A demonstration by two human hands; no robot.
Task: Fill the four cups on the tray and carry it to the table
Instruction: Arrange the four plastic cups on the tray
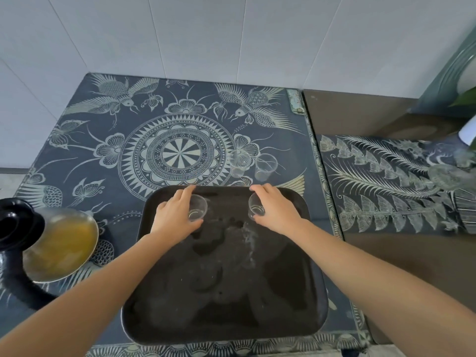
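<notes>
A dark rectangular tray [226,292] lies on the patterned blue cloth in front of me. My left hand [175,215] grips a clear plastic cup [197,208] at the tray's far left. My right hand [275,210] grips a second clear cup [256,207] at the tray's far right. Both cups look empty and stand on the tray. Two more clear cups stand on the cloth just beyond the tray, one [239,163] left of the other [265,167]. A glass jug of orange juice [59,243] with a black handle sits to the left.
The blue cloth with a white mandala print [177,150] covers the counter up to the white tiled wall. A second patterned cloth [391,186] covers a lower surface on the right. A green plant leaf [463,99] shows at the right edge.
</notes>
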